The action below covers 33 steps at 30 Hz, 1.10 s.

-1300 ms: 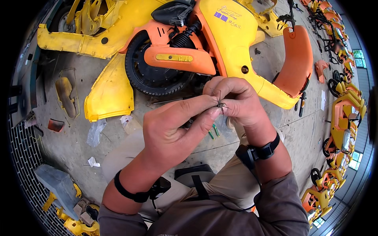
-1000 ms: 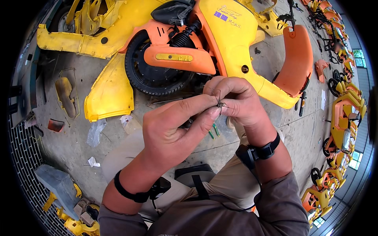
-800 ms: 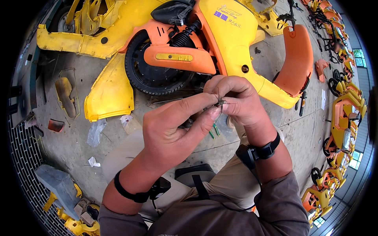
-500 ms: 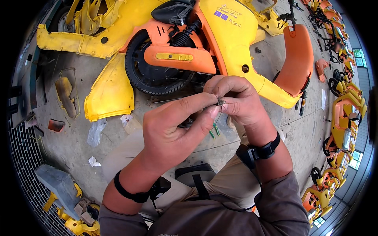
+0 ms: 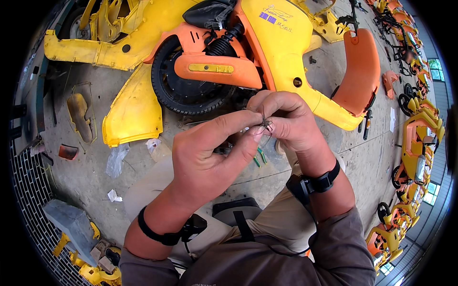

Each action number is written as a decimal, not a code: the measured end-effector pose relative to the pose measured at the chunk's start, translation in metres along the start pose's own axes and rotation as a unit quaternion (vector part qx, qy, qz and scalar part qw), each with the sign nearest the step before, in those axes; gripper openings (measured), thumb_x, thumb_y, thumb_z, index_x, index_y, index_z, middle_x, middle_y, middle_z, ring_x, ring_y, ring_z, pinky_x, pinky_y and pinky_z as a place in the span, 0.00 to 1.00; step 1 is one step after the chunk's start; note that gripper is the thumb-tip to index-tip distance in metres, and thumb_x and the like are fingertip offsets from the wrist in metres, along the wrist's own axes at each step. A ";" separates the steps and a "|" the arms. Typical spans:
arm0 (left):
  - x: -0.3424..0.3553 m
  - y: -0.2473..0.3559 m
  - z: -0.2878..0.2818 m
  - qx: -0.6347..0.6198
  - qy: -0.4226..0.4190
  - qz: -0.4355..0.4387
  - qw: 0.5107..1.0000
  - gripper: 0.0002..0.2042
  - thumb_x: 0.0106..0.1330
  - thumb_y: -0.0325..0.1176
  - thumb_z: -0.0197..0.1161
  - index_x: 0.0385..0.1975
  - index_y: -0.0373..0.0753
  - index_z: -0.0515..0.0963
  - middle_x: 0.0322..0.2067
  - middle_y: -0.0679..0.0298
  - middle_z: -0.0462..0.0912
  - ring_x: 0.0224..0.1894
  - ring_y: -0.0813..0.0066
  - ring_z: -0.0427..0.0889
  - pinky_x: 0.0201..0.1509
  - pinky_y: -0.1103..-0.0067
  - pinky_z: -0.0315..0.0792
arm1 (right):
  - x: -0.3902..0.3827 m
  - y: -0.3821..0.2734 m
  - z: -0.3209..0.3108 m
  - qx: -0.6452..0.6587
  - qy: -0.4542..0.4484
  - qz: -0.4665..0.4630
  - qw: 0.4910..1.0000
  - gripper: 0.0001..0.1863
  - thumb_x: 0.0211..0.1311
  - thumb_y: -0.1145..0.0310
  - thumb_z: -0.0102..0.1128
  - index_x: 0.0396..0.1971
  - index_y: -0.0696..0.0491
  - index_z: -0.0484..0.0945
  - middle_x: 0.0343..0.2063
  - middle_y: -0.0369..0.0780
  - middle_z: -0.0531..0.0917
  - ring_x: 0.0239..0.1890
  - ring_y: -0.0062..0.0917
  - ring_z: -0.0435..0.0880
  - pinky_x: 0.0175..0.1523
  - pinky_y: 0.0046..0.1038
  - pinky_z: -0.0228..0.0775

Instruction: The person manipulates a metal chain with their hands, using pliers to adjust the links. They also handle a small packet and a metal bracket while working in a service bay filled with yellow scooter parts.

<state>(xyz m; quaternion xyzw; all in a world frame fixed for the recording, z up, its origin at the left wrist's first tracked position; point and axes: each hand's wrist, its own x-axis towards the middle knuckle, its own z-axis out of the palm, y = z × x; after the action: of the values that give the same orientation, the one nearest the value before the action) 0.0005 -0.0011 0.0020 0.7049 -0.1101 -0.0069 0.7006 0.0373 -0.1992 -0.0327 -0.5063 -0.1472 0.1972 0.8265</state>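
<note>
My two hands meet in the middle, just below the scooter's rear wheel [image 5: 164,97]. Thin dark wire strands [image 5: 265,125] are pinched between the fingertips, splayed at the ends; what they belong to is too small to make out. My left hand [image 5: 202,150] presses the strands between thumb and forefinger from the left. From the right, my right hand [image 5: 288,125] grips the same strands between thumb and curled forefinger. Beneath the fingers, on the floor, a green-handled tool [image 5: 260,156] is partly hidden.
An orange and yellow scooter [image 5: 279,47] lies on its side ahead. Loose yellow panels [image 5: 133,109] and an orange fender [image 5: 361,71] surround it. A clear plastic bag [image 5: 117,159] and a grey block [image 5: 71,224] are at left. Several scooters [image 5: 415,148] line the right side.
The wire strands, spread wide before, now look more bunched and bent at the fingertips. Both hands stay in nearly the same place, with the fingers shifting slightly.
</note>
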 end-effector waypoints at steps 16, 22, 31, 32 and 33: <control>0.000 -0.003 0.000 0.005 0.008 0.010 1.000 0.11 0.61 0.20 0.68 0.44 0.33 0.83 0.29 0.64 0.85 0.26 0.87 0.77 0.31 0.85 0.73 | 0.001 0.002 0.001 -0.006 0.000 0.002 1.000 0.07 0.60 0.75 0.71 0.36 0.59 0.84 0.40 0.38 0.82 0.42 0.22 0.80 0.46 0.24 0.74; 0.000 -0.003 0.000 0.003 0.010 0.011 1.000 0.11 0.61 0.20 0.68 0.43 0.33 0.83 0.28 0.65 0.85 0.26 0.88 0.76 0.29 0.85 0.72 | 0.001 0.003 0.000 -0.002 -0.002 -0.003 1.000 0.07 0.60 0.75 0.71 0.37 0.59 0.83 0.40 0.38 0.82 0.42 0.22 0.80 0.47 0.24 0.74; 0.000 -0.005 0.000 -0.001 0.009 0.007 1.000 0.10 0.62 0.20 0.68 0.43 0.32 0.83 0.28 0.67 0.85 0.26 0.88 0.75 0.30 0.86 0.71 | 0.001 0.002 0.000 -0.001 -0.001 0.006 1.000 0.07 0.60 0.75 0.71 0.37 0.59 0.83 0.40 0.38 0.82 0.42 0.22 0.80 0.47 0.24 0.74; 0.000 -0.005 0.000 -0.002 0.009 0.006 1.000 0.10 0.62 0.20 0.68 0.44 0.32 0.83 0.28 0.67 0.84 0.26 0.89 0.75 0.30 0.86 0.71 | 0.001 0.002 0.000 0.000 -0.001 0.006 1.000 0.07 0.60 0.75 0.71 0.37 0.59 0.83 0.40 0.38 0.82 0.42 0.22 0.80 0.47 0.24 0.74; 0.000 -0.005 0.000 -0.002 0.009 0.008 1.000 0.10 0.62 0.20 0.68 0.43 0.32 0.83 0.28 0.67 0.84 0.27 0.89 0.76 0.30 0.86 0.71 | 0.001 0.002 0.000 0.003 0.002 0.007 1.000 0.07 0.60 0.75 0.71 0.37 0.59 0.83 0.40 0.38 0.82 0.42 0.22 0.80 0.47 0.24 0.74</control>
<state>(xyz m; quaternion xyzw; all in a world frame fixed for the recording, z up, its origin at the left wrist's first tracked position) 0.0016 -0.0015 -0.0028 0.7029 -0.1091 0.0047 0.7028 0.0378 -0.1976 -0.0340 -0.5054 -0.1418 0.2024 0.8267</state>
